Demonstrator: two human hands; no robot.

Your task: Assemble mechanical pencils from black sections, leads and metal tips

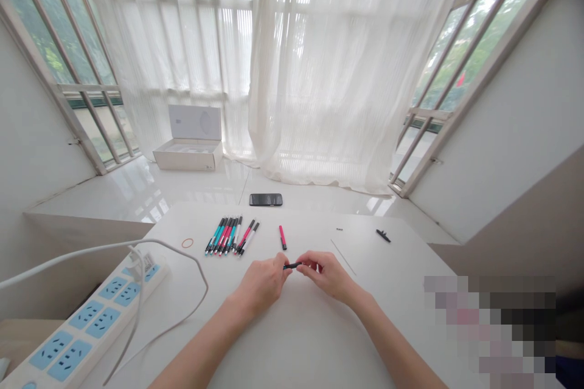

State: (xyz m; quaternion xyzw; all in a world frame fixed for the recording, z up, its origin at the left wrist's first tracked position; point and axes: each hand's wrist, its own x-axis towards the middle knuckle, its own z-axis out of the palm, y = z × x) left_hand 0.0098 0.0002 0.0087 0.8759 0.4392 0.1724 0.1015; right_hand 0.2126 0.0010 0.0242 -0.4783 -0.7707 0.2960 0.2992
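Both my hands meet over the middle of the white table (292, 340). My left hand (262, 282) pinches the black end of a pen (293, 265), fingers closed. My right hand (329, 276) grips the pen's other end, where a bit of red shows between the fingers. A loose red pen part (282, 237) lies just beyond the hands. To its left is a row of several blue, red and black pens (230, 236). A thin white refill (343, 256) lies to the right of my right hand.
A small black part (383, 235) lies at the right of the table and an orange rubber band (187, 242) at the left. A power strip (86, 322) with a white cable sits at the table's left edge. A black phone (266, 199) and an open white box (189, 140) rest on the ledge behind.
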